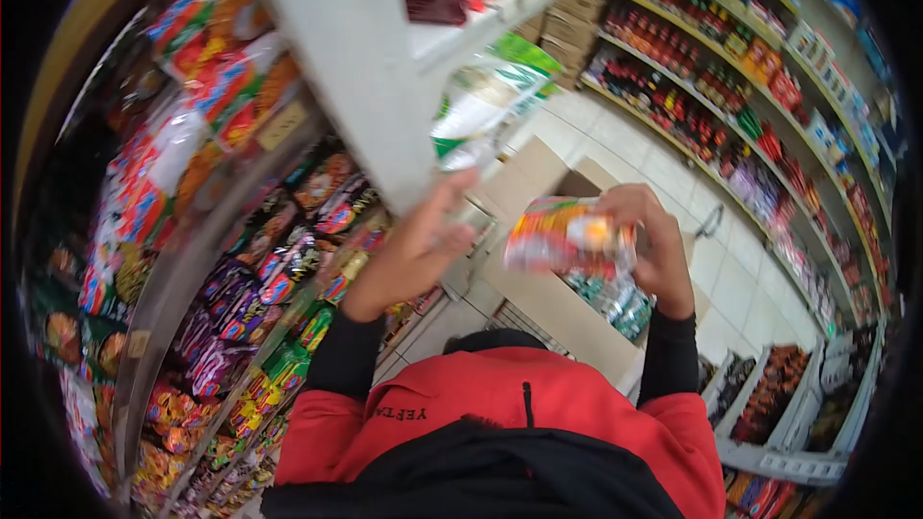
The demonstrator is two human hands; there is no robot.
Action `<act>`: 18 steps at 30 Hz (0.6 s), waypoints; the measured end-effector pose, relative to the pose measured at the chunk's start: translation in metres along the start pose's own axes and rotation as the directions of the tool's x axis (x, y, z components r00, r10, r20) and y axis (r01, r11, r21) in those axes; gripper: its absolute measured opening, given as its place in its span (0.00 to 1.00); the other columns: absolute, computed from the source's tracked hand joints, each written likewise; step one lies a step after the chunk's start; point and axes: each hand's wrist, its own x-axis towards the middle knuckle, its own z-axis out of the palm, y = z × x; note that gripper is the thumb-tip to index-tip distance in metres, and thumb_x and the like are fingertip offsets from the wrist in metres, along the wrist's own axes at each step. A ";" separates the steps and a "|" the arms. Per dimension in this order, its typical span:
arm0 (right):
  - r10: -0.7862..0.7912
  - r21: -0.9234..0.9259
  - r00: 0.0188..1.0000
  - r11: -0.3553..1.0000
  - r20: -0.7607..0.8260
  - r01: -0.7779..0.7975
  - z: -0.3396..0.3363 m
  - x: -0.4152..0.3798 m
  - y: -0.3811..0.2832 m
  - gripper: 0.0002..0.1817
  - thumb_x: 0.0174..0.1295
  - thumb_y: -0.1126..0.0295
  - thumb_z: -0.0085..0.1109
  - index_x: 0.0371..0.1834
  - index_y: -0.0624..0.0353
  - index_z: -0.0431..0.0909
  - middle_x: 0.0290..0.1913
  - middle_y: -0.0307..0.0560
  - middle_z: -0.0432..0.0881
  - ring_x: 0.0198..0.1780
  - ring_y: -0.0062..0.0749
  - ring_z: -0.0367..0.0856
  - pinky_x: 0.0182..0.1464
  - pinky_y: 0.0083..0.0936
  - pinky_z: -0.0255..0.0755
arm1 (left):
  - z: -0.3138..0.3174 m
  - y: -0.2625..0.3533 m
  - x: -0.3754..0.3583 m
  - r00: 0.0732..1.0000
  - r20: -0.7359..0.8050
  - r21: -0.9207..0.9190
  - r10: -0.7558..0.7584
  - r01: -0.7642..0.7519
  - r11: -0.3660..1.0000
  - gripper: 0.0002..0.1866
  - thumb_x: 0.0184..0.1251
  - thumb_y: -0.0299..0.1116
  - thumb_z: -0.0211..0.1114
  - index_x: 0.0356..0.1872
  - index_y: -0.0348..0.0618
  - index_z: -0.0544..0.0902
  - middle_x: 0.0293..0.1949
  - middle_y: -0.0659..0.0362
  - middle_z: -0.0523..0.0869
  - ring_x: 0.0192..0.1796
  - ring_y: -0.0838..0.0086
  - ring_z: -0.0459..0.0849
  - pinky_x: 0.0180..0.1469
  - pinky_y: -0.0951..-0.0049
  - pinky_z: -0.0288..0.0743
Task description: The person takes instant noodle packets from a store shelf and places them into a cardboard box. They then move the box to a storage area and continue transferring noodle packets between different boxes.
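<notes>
My right hand (pixel 646 231) grips an orange and red noodle packet (pixel 567 235) by its right end, over an open cardboard box (pixel 529 173). Green shiny packets (pixel 615 303) lie inside the box. To the left, my left hand (pixel 428 240) is raised with its fingers apart and nothing in it, slightly blurred. Just beyond its fingertips is a white and green bag (pixel 486 106), near the white shelf post.
Shelves of noodle packets (pixel 260 274) stand close on my left, beside a white post (pixel 336 48). Curved shelves of bottles and packets (pixel 711 67) line the right. Stacked cartons (pixel 577 10) stand at the back, and low trays (pixel 769 389) sit at lower right.
</notes>
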 end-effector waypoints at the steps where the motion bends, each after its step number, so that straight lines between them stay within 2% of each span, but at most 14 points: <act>1: -0.194 0.023 0.980 0.981 0.050 0.193 0.005 0.010 -0.009 0.17 0.41 0.81 0.61 0.37 0.52 0.75 0.46 0.43 0.83 0.56 0.49 0.74 0.55 0.37 0.68 | 0.008 -0.002 0.005 0.995 0.076 -0.155 -0.065 0.076 0.985 0.46 0.60 0.55 0.62 0.71 0.44 0.50 0.66 0.55 0.61 0.66 0.71 0.64 0.67 0.65 0.57; 2: -0.297 -0.008 0.953 0.955 0.053 0.298 0.011 0.018 -0.015 0.15 0.42 0.80 0.61 0.35 0.53 0.75 0.46 0.41 0.83 0.57 0.48 0.74 0.54 0.37 0.69 | 0.018 -0.005 0.010 0.993 0.103 -0.129 0.050 -0.037 0.991 0.43 0.60 0.48 0.65 0.69 0.42 0.52 0.65 0.54 0.63 0.65 0.71 0.64 0.65 0.65 0.59; 3: -0.405 -0.096 0.901 0.902 0.154 0.421 0.017 0.044 -0.049 0.13 0.42 0.80 0.62 0.32 0.53 0.74 0.45 0.39 0.84 0.57 0.47 0.74 0.54 0.38 0.69 | 0.012 -0.004 0.002 0.965 0.087 -0.169 0.247 -0.230 0.959 0.40 0.59 0.40 0.68 0.68 0.40 0.55 0.63 0.54 0.64 0.65 0.72 0.64 0.64 0.65 0.61; 4: -0.432 -0.136 0.894 0.885 0.119 0.445 0.030 0.052 -0.061 0.11 0.44 0.78 0.63 0.30 0.53 0.75 0.44 0.36 0.84 0.57 0.48 0.74 0.55 0.39 0.69 | 0.003 0.012 -0.009 0.970 0.052 -0.115 0.238 -0.231 0.966 0.40 0.59 0.40 0.68 0.68 0.40 0.55 0.63 0.54 0.64 0.65 0.72 0.64 0.64 0.65 0.61; 6: -0.539 -0.270 0.842 0.814 -0.020 0.515 0.053 0.068 -0.070 0.10 0.45 0.75 0.67 0.31 0.51 0.77 0.53 0.46 0.78 0.61 0.56 0.69 0.55 0.40 0.71 | -0.015 0.049 -0.033 0.971 -0.163 -0.439 0.174 -0.230 0.869 0.41 0.52 0.35 0.74 0.65 0.40 0.60 0.60 0.53 0.66 0.61 0.69 0.68 0.63 0.66 0.62; 7: -0.565 -0.342 0.815 0.797 -0.128 0.498 0.063 0.074 -0.070 0.12 0.47 0.74 0.67 0.35 0.50 0.77 0.58 0.51 0.74 0.62 0.58 0.67 0.54 0.40 0.72 | -0.027 0.053 -0.041 0.965 -0.189 -0.412 0.183 -0.247 0.877 0.41 0.52 0.35 0.74 0.65 0.40 0.60 0.60 0.53 0.66 0.61 0.69 0.68 0.63 0.66 0.62; 8: -0.539 -0.274 0.816 0.833 -0.208 0.481 0.071 0.080 -0.069 0.15 0.48 0.74 0.67 0.39 0.51 0.76 0.60 0.56 0.69 0.63 0.58 0.66 0.53 0.39 0.72 | -0.040 0.056 -0.050 0.861 -0.370 -0.086 0.348 -0.405 0.910 0.40 0.49 0.33 0.75 0.62 0.39 0.63 0.59 0.54 0.68 0.60 0.69 0.68 0.63 0.67 0.63; 9: -0.500 -0.204 0.819 0.865 -0.281 0.458 0.077 0.084 -0.068 0.18 0.50 0.73 0.67 0.44 0.51 0.74 0.63 0.61 0.64 0.64 0.59 0.65 0.52 0.38 0.73 | -0.052 0.058 -0.058 0.705 -0.467 0.258 0.535 -0.470 0.844 0.39 0.45 0.31 0.77 0.60 0.39 0.66 0.57 0.54 0.69 0.59 0.68 0.69 0.63 0.68 0.63; 10: -0.497 -0.216 0.819 0.866 -0.286 0.451 0.078 0.085 -0.068 0.22 0.52 0.74 0.64 0.51 0.51 0.69 0.62 0.63 0.63 0.63 0.57 0.67 0.50 0.36 0.74 | -0.063 0.074 -0.067 0.567 -0.556 0.467 0.608 -0.392 0.793 0.36 0.44 0.31 0.78 0.56 0.39 0.69 0.53 0.54 0.72 0.57 0.68 0.71 0.61 0.70 0.65; 12: -0.461 -0.184 0.837 0.887 -0.294 0.424 0.083 0.083 -0.069 0.22 0.52 0.75 0.64 0.51 0.52 0.69 0.62 0.63 0.64 0.62 0.56 0.68 0.50 0.36 0.73 | -0.086 0.098 -0.076 0.335 -0.645 0.649 0.686 -0.234 0.724 0.37 0.42 0.31 0.78 0.56 0.39 0.69 0.52 0.54 0.72 0.54 0.67 0.73 0.59 0.69 0.68; 13: -0.414 -0.151 0.860 0.910 -0.299 0.386 0.085 0.082 -0.068 0.23 0.52 0.75 0.64 0.51 0.53 0.69 0.62 0.63 0.64 0.61 0.54 0.68 0.51 0.36 0.73 | -0.100 0.112 -0.075 0.263 -0.584 0.750 0.768 -0.186 0.634 0.35 0.42 0.29 0.77 0.55 0.38 0.70 0.51 0.54 0.72 0.53 0.67 0.74 0.58 0.69 0.69; 15: -0.389 -0.136 0.864 0.921 -0.319 0.364 0.092 0.079 -0.066 0.21 0.52 0.74 0.64 0.50 0.55 0.69 0.61 0.62 0.65 0.59 0.52 0.70 0.52 0.36 0.71 | -0.119 0.133 -0.067 0.233 -0.558 0.799 0.796 -0.108 0.591 0.32 0.43 0.23 0.72 0.55 0.38 0.70 0.49 0.52 0.72 0.51 0.64 0.74 0.55 0.69 0.70; 17: -0.328 -0.111 0.885 0.945 -0.332 0.309 0.096 0.076 -0.066 0.19 0.53 0.72 0.64 0.48 0.56 0.70 0.60 0.62 0.67 0.57 0.50 0.73 0.53 0.37 0.70 | -0.139 0.144 -0.057 0.286 -0.440 0.889 0.851 0.002 0.458 0.33 0.43 0.23 0.71 0.55 0.40 0.70 0.48 0.50 0.71 0.50 0.58 0.74 0.55 0.65 0.69; 18: -0.328 -0.115 0.885 0.945 -0.332 0.307 0.098 0.074 -0.067 0.19 0.53 0.72 0.64 0.48 0.56 0.70 0.60 0.62 0.67 0.57 0.50 0.73 0.53 0.37 0.70 | -0.143 0.146 -0.053 0.285 -0.441 0.888 0.851 -0.002 0.460 0.33 0.43 0.23 0.71 0.55 0.40 0.70 0.48 0.50 0.71 0.50 0.58 0.74 0.55 0.65 0.69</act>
